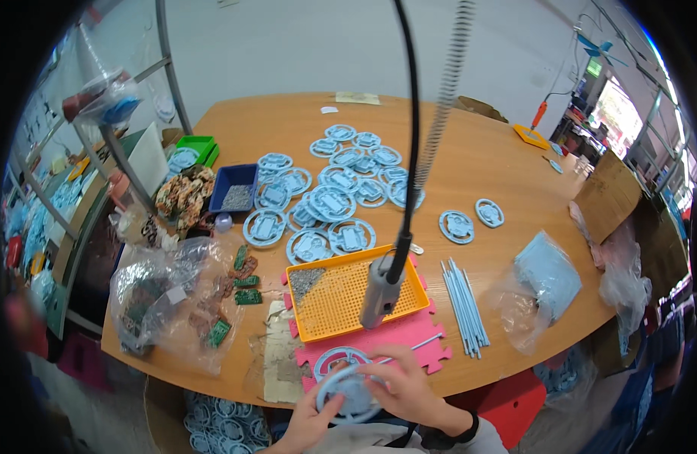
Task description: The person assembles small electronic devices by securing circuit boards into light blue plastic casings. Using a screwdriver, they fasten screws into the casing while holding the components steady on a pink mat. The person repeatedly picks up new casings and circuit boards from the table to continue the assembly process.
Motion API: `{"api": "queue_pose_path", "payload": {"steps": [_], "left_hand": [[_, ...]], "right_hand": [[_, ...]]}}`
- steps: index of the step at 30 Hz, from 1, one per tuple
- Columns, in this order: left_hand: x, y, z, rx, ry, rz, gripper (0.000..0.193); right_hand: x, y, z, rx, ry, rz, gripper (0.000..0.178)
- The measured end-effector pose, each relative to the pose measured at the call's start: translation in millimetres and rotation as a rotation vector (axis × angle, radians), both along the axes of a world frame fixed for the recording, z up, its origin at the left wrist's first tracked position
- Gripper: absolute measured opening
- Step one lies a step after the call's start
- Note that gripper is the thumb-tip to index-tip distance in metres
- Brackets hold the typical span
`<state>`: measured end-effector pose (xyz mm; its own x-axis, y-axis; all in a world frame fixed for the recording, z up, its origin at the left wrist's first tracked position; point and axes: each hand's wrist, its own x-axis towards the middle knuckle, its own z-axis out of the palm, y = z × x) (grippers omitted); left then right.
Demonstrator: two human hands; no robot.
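Note:
At the table's front edge my left hand (309,421) is closed around the near left rim of a light blue round plastic part (348,396), its thumb on the inside. My right hand (410,387) has its fingers bent onto the right side of the same part, which is tilted. Just behind it, a second light blue ring (341,354) lies on the pink foam mat (432,310), partly hidden by the held part. A thin light blue rod (427,341) runs from near my right fingers across the mat.
A grey electric screwdriver (381,291) hangs over the yellow tray (341,333) holding screws. Several blue rings (333,203) are heaped behind it. Rods (463,310) and a bag of blue parts (547,272) lie right; green circuit boards (248,296) and a blue screw bin (233,170) left.

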<state>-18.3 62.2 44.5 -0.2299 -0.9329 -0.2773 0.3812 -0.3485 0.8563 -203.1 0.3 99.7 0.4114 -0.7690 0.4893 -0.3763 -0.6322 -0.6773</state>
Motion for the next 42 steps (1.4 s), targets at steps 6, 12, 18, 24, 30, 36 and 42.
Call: {"api": "queue_pose_path", "payload": {"steps": [6,12,18,24,30,36,42], "left_hand": [[-14.5,16.5,-14.6,-0.509,-0.295,0.340,0.056],[-21.6,12.6,-5.9,-0.686,-0.294,0.044,0.080],[-23.7,19.9,-63.2,-1.232,-0.736,0.190,0.090],[-12.5,9.1,-37.6,-1.162,-0.640,0.233,0.069],[24.7,-2.4,-36.2,-0.257,-0.570,0.360,0.034],[29.8,-7.2,-24.3,0.038,-0.336,0.015,0.049],[27.5,-8.4,-31.9,0.043,-0.218,-0.011,0.047]], "right_hand": [[19.7,15.9,-14.0,0.441,-0.254,0.061,0.058],[18.0,20.0,-27.6,0.580,-0.300,0.193,0.069],[16.8,25.9,-22.8,1.097,-0.639,0.277,0.065],[-10.5,9.0,-27.9,0.715,-0.333,0.265,0.071],[-15.0,-26.5,-13.3,0.108,0.594,0.221,0.059],[-2.3,-33.0,-22.8,0.121,0.659,0.349,0.058],[4.1,-34.0,-32.2,0.136,0.700,0.371,0.059]]}}
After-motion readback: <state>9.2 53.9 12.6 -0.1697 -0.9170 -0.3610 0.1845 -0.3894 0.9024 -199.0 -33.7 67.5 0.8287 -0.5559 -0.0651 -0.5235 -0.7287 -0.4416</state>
